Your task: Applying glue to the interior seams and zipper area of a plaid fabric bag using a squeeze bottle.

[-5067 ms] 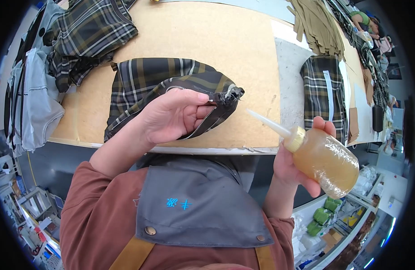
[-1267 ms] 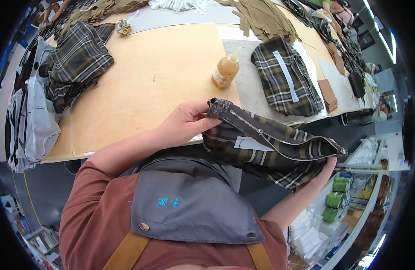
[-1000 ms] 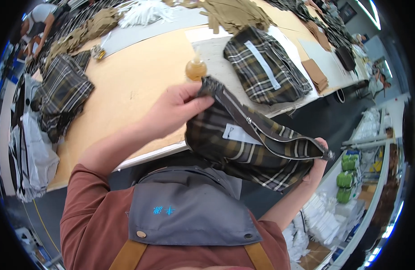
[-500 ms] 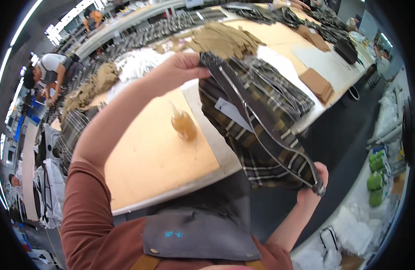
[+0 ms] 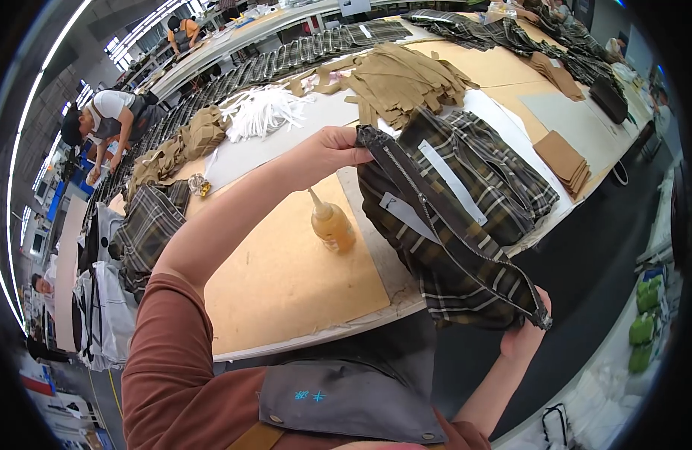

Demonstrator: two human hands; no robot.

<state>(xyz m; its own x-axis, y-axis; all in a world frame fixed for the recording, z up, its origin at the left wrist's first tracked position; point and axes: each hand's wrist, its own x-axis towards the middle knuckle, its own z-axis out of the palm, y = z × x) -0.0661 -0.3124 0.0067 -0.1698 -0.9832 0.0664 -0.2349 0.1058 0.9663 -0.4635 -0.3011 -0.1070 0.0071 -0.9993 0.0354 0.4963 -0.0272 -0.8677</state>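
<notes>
Stretched between my hands is a dark plaid garment piece (image 5: 421, 262) with a metal zipper (image 5: 422, 198) along its dark edge. My left hand (image 5: 340, 148) pinches the upper end of this edge. At the lower right end, my right hand (image 5: 532, 324) grips the other corner, its fingers partly hidden behind the cloth. A white paper tag (image 5: 408, 216) lies on the held piece. Just beyond it, more plaid pieces (image 5: 511, 161) rest on the table with a white strip (image 5: 452, 182) on top. An amber squeeze bottle (image 5: 334, 231) with a pointed nozzle stands left of the garment.
Tan fabric strips (image 5: 409, 79) and white strips (image 5: 267, 112) are heaped on the table (image 5: 286, 300). Folded brown pieces (image 5: 562, 159) lie near its right edge. A co-worker (image 5: 109, 120) bends over at the left; another person (image 5: 183, 36) works farther back.
My view has shifted, so the scene sits lower and farther right. Both hands still hold the zippered edge taut, and the white strip on the pieces behind now shows.
</notes>
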